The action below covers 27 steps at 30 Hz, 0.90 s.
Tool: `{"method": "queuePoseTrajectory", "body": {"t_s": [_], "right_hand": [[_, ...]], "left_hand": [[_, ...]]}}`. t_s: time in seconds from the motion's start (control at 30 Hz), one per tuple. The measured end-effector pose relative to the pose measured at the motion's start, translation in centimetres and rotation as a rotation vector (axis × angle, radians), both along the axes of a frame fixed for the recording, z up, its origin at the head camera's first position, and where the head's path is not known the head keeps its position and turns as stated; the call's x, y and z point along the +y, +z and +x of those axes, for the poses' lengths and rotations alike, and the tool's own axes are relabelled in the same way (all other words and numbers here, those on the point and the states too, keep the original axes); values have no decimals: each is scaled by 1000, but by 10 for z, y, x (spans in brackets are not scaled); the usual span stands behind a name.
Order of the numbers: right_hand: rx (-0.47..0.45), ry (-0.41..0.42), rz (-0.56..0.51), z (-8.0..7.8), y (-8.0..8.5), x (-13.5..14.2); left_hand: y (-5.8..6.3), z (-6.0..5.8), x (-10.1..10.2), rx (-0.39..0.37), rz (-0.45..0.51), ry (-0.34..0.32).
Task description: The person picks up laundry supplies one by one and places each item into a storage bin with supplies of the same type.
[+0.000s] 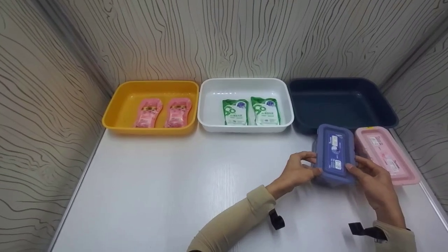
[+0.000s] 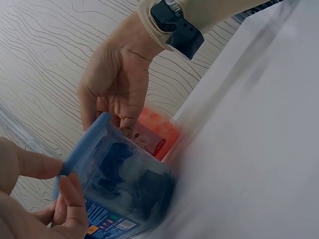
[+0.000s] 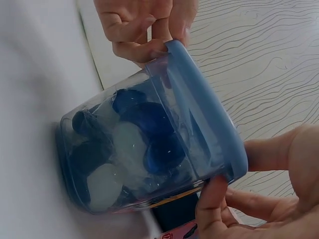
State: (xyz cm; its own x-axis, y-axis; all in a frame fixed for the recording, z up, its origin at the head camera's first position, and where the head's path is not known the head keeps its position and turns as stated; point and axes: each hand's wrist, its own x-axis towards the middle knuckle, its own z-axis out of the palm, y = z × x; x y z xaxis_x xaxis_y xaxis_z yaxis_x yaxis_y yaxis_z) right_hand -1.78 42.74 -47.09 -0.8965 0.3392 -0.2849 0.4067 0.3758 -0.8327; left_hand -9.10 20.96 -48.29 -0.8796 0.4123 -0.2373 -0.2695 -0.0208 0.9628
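A clear plastic box with a blue lid (image 1: 334, 150) is between my two hands in the head view. Dark blue and whitish rounded pieces show through its wall (image 3: 127, 142) in the right wrist view. My left hand (image 1: 297, 171) grips the lid rim on the left side, thumb near the front corner. On the other side my right hand (image 1: 378, 183) pinches the rim near the front right corner. Close beside the box, to the right, stands a pink-lidded box (image 1: 388, 155). I cannot tell whether the blue-lidded box touches the table.
Along the back wall stand a yellow tray (image 1: 159, 131) with two pink pouches (image 1: 178, 112), a white tray (image 1: 245, 129) with two green-and-white pouches (image 1: 236, 112), and a navy tray (image 1: 336, 101). The white table (image 1: 157, 189) extends in front, with patterned walls (image 1: 31, 122) at the sides.
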Motion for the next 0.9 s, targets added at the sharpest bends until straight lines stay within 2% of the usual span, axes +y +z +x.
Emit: {"method": "queuePoseTrajectory", "body": {"t_s": [0.23,0.43,0.77,0.83,0.9], "right_hand": [[46,29,-21,0,4,-2],[64,32,-44,1,9,-2],[48,55,18,-3,22,-6],[66,67,-34,-4,23,-5],[102,79,-144,-5,25,-3]], "left_hand": [[2,1,-6,6,4,-1],[4,2,-10,22,18,-28],[16,-2,-15,65,20,-48],[18,-4,-16,71,13,-50],[21,-5,-18,75,10,-52]]}}
